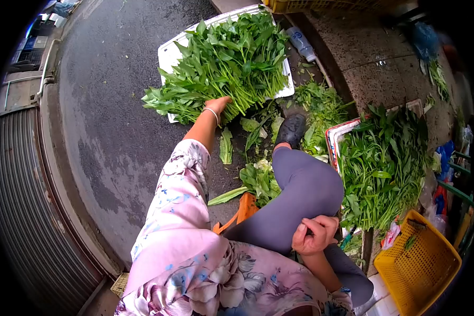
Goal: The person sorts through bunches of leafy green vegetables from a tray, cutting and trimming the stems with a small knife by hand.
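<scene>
A big heap of leafy greens with long stems, which look like water spinach [231, 58], lies on a white foam tray [167, 57] on the wet ground. My left hand [218, 105], with a bracelet at the wrist, grips the stems at the near edge of this heap; its fingertips are partly hidden among them. Over my thigh, my right hand [315, 235] is held with its fingers curled in, and nothing shows in it. A second pile of similar greens [382, 166] fills a white foam box [336, 131] to my right.
Loose leaves [260, 181] and trimmings lie around my dark shoe [289, 130]. Close to my leg is an orange item [243, 211]. A plastic bottle [302, 44] lies by the kerb. At lower right stands a yellow basket [424, 263]; a roller shutter [26, 210] is at left.
</scene>
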`<act>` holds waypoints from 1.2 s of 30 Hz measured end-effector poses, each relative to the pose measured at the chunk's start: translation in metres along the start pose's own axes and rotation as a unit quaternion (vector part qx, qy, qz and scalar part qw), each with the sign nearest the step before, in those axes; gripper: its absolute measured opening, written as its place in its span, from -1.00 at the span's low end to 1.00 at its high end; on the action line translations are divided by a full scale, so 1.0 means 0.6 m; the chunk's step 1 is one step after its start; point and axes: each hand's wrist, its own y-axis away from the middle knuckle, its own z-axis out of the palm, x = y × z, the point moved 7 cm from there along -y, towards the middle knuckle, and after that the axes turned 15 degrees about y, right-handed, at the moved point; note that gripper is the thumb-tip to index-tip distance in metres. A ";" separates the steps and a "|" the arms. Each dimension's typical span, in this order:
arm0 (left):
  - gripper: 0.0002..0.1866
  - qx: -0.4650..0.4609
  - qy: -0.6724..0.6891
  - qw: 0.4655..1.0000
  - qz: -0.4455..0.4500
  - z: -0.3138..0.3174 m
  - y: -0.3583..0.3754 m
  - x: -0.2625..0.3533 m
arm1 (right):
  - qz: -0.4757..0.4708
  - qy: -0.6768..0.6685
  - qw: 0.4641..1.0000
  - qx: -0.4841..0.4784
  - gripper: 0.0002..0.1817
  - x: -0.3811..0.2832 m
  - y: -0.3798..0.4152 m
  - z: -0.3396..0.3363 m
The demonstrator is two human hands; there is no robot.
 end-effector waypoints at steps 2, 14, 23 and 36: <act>-0.17 -0.033 0.034 0.999 0.003 -0.009 0.002 -0.003 | 0.004 0.008 1.000 0.009 -0.84 0.001 0.000 -0.005; -0.23 -0.106 0.055 0.991 -0.055 -0.018 0.001 -0.023 | 0.049 -0.032 0.995 0.078 -0.83 0.018 0.005 -0.022; -0.18 -0.162 0.092 0.975 -0.123 0.057 -0.001 -0.014 | 0.077 -0.057 0.985 0.143 -0.84 0.025 0.014 -0.053; -0.59 -0.559 -0.148 0.810 0.098 0.299 0.616 -0.030 | 0.044 -0.081 0.987 0.132 -0.82 -0.013 0.059 -0.111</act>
